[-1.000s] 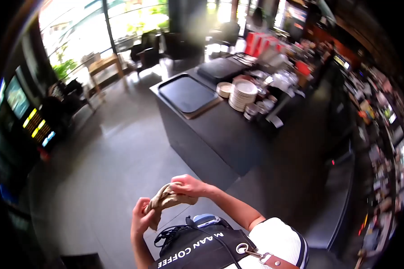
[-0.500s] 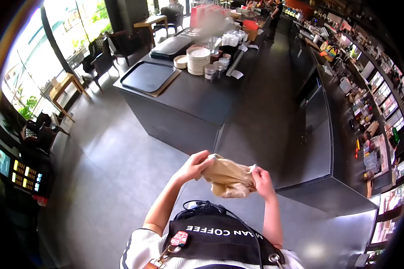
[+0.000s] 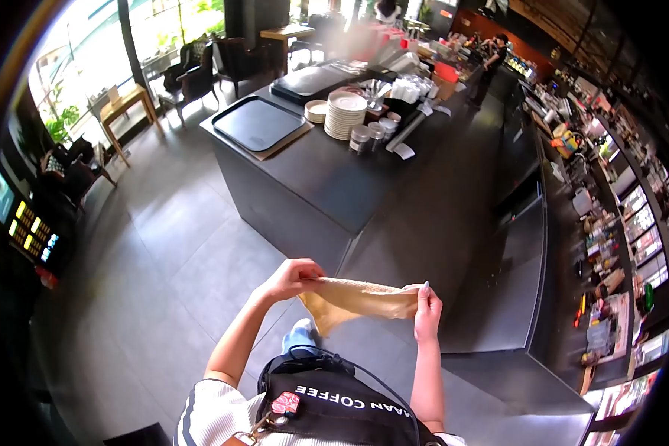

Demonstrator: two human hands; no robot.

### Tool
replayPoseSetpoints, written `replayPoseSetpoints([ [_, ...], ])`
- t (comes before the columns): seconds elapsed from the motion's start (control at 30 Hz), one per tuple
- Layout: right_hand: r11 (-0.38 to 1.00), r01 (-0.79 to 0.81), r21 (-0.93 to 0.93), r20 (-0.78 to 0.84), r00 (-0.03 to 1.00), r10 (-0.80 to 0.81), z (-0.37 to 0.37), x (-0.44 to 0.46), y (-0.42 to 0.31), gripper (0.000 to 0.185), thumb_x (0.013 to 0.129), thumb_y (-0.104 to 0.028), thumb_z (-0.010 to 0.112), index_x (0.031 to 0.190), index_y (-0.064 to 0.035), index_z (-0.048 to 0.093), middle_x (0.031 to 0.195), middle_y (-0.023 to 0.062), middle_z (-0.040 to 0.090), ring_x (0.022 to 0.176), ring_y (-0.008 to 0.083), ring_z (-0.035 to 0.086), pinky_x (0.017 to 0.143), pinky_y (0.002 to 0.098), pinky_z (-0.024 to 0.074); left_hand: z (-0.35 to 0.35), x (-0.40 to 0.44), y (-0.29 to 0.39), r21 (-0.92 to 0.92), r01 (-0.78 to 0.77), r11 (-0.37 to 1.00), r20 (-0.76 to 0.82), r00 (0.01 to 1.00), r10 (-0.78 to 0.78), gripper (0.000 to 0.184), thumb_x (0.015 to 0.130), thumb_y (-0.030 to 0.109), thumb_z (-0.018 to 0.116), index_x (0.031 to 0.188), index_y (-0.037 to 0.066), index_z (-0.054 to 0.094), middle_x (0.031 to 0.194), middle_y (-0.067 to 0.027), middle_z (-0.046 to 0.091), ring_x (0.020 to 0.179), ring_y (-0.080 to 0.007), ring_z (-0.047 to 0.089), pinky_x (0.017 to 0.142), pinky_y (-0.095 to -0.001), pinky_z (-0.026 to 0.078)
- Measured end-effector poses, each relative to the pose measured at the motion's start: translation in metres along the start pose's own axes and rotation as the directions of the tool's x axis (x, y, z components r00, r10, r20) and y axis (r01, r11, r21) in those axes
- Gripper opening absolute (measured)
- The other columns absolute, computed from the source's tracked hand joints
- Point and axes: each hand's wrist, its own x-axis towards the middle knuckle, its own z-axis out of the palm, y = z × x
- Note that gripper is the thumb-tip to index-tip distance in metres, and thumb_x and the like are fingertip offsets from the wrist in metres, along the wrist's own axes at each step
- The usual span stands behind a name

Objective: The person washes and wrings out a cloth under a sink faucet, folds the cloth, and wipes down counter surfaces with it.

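Head cam: we've got small jars [image 3: 360,139] grouped on the dark counter [image 3: 297,175], right by a tall stack of plates [image 3: 345,123], but what's in them is too small for us to make out. Near the plates a black tray [image 3: 258,124] lies flat. As for us, both arms reach out front, with our tan cloth [image 3: 360,297] stretched between our hands, over the floor and above the apron [image 3: 342,394]. Our left hand [image 3: 293,278] has its fingers curled tight on one end; our right hand [image 3: 427,312] pinches the other, thumb pointing up, forearm nearly upright.
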Motion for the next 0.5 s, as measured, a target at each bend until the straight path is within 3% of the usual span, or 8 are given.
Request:
replayPoseSetpoints([
  [0.03,1.000,0.006,-0.019,0.006,1.000,-0.006,0.007,0.014,0.004,0.040,0.102,-0.029,0.043,0.087,0.0007,0.064,0.084,0.0039,0.065,0.080,0.0096,0.056,0.079,0.0253,0.0438,-0.010,0.007,-0.005,0.080,-0.183,0.980,-0.062,0.980,0.188,0.016,0.079,0.003,0.072,0.095,0.001,0.067,0.087,-0.0056,0.065,0.078,-0.0130,0.060,0.070,-0.0272,0.050],
  [0.07,0.999,0.005,-0.038,0.008,1.000,-0.005,0.014,0.029,0.008,0.039,0.102,-0.029,0.043,0.086,0.0007,0.064,0.084,0.0038,0.065,0.080,0.0096,0.056,0.079,0.0255,0.0442,-0.023,0.015,-0.011,0.193,-0.152,0.969,-0.039,0.986,0.162,0.014,0.081,0.003,0.069,0.095,0.000,0.066,0.086,-0.0039,0.064,0.079,-0.0119,0.059,0.070,-0.0274,0.050],
  [0.13,0.998,0.051,-0.042,-0.031,0.998,-0.052,0.028,0.066,0.024,0.034,0.101,-0.028,0.047,0.086,-0.0010,0.062,0.083,0.0015,0.063,0.079,0.0084,0.054,0.077,0.0243,0.0436,-0.051,0.038,-0.027,0.174,-0.032,0.984,-0.036,0.999,0.039,0.013,0.083,0.003,0.067,0.095,0.000,0.065,0.084,-0.0014,0.061,0.080,-0.0099,0.057,0.071,-0.0262,0.049],
  [0.2,0.999,0.029,0.015,-0.084,0.996,-0.028,0.042,0.104,0.026,0.030,0.101,-0.023,0.047,0.083,-0.0025,0.060,0.079,-0.0030,0.056,0.075,0.0061,0.046,0.070,0.0230,0.0409,-0.077,0.068,-0.021,-0.099,-0.071,0.993,-0.112,0.992,0.060,0.013,0.084,0.003,0.065,0.097,-0.001,0.065,0.082,0.0003,0.059,0.079,-0.0076,0.054,0.071,-0.0245,0.048],
  [0.27,0.999,0.022,0.031,-0.132,0.991,-0.018,0.067,0.143,0.014,0.033,0.101,-0.027,0.047,0.084,-0.0026,0.062,0.078,-0.0018,0.057,0.075,0.0061,0.047,0.071,0.0235,0.0413,-0.110,0.112,-0.024,0.019,-0.214,0.977,-0.118,0.969,0.215,0.013,0.087,0.004,0.064,0.099,-0.001,0.065,0.082,0.0006,0.060,0.079,-0.0064,0.053,0.071,-0.0230,0.048],
  [0.33,0.998,0.022,0.053,-0.167,0.986,-0.013,0.077,0.189,0.028,0.035,0.100,-0.032,0.049,0.092,-0.0020,0.065,0.084,0.0000,0.062,0.080,0.0071,0.051,0.076,0.0242,0.0423,-0.140,0.159,-0.017,-0.027,-0.145,0.989,-0.138,0.980,0.140,0.011,0.090,0.007,0.063,0.098,-0.001,0.065,0.080,0.0007,0.060,0.079,-0.0060,0.053,0.071,-0.0228,0.047],
  [0.47,0.999,-0.051,0.013,-0.291,0.955,0.053,0.104,0.263,0.045,0.036,0.100,-0.036,0.048,0.096,-0.0039,0.064,0.091,0.0008,0.061,0.085,0.0068,0.053,0.081,0.0238,0.0444,-0.195,0.259,-0.023,0.149,-0.090,0.985,-0.069,0.992,0.102,0.020,0.090,0.018,0.066,0.094,-0.001,0.065,0.078,0.0013,0.059,0.075,-0.0062,0.052,0.070,-0.0228,0.047],
  [0.5,0.997,-0.044,0.060,-0.247,0.967,0.058,0.109,0.279,0.047,0.038,0.100,-0.037,0.048,0.098,-0.0030,0.064,0.092,0.0009,0.062,0.085,0.0065,0.053,0.080,0.0241,0.0444,-0.206,0.280,-0.025,0.126,-0.090,0.988,-0.047,0.994,0.096,0.024,0.088,0.021,0.069,0.095,-0.001,0.065,0.079,0.0000,0.061,0.076,-0.0065,0.054,0.071,-0.0232,0.048],
])
